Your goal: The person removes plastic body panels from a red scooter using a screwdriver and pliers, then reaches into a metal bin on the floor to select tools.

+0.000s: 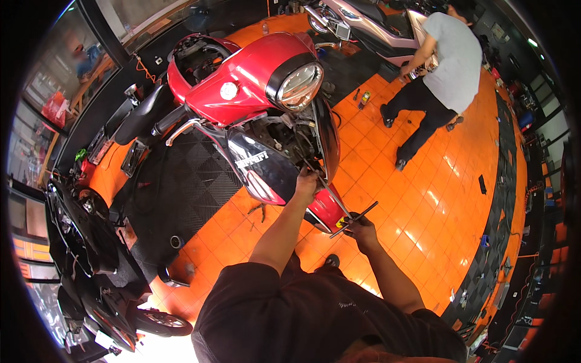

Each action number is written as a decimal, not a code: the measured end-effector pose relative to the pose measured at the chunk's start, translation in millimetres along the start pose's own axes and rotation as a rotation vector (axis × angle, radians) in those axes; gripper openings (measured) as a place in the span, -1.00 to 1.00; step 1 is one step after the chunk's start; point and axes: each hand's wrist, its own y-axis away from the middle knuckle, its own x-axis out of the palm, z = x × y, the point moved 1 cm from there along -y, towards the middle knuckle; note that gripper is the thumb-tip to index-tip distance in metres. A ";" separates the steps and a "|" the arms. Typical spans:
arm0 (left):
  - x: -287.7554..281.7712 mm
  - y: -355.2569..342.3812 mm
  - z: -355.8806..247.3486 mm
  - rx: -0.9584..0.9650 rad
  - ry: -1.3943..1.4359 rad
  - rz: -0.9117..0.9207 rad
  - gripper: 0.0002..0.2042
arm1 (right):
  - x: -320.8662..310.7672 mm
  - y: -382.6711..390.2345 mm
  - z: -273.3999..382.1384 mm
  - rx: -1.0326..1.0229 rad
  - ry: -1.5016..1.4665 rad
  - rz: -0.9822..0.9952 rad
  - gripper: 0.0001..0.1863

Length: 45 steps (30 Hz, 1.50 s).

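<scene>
In front of me stands a red and black scooter (242, 85) with its front panel off, baring the dark inner parts below the round headlight (298, 86). A long T-handle wrench (331, 192) slants from that opening toward me. My right hand (362, 232) is closed around its crossbar, over the red front fender (327, 212). Higher up, at the opening, my left hand (307, 185) has its fingers closed around the shaft. The wrench's far tip is lost among the dark parts, so I cannot tell what it touches.
Right of the scooter, another person (451, 60) in a grey shirt bends over a beige scooter (387, 27). A spray can (364, 100) stands on the orange tiled floor (417, 206). A black motorcycle (91, 260) is parked at the left, near a loose black part (174, 275).
</scene>
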 end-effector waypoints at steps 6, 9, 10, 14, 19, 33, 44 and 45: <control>14.4 11.1 -8.0 0.005 -0.012 -0.040 -0.68 | 8.4 7.3 -26.0 0.142 -0.408 0.064 -0.66; 17.8 13.5 -15.6 -0.032 -0.033 -0.052 -0.65 | 16.6 12.4 -22.7 0.069 -0.484 0.072 -0.65; 17.2 11.8 -19.0 -0.055 -0.018 -0.036 -0.64 | 17.5 14.6 -14.9 0.031 -0.431 0.044 -0.65; -1.8 -2.2 -16.8 -0.133 -0.076 0.057 -0.77 | 48.1 16.3 28.5 -0.239 0.072 -0.133 -0.53; 84.0 65.7 15.4 -0.571 -0.031 0.410 -0.61 | 19.6 19.1 76.2 -1.126 1.782 -0.417 -0.59; 85.0 51.5 7.3 -0.359 0.114 0.255 -0.68 | -14.1 73.1 104.4 -0.297 -0.022 -0.234 -0.38; 92.6 53.2 3.5 -0.273 0.077 0.219 -0.72 | 21.4 21.9 79.9 -0.218 0.728 -0.300 -0.61; 92.7 49.2 5.2 -0.273 0.073 0.223 -0.72 | 16.2 13.8 78.7 -0.072 0.486 -0.259 -0.58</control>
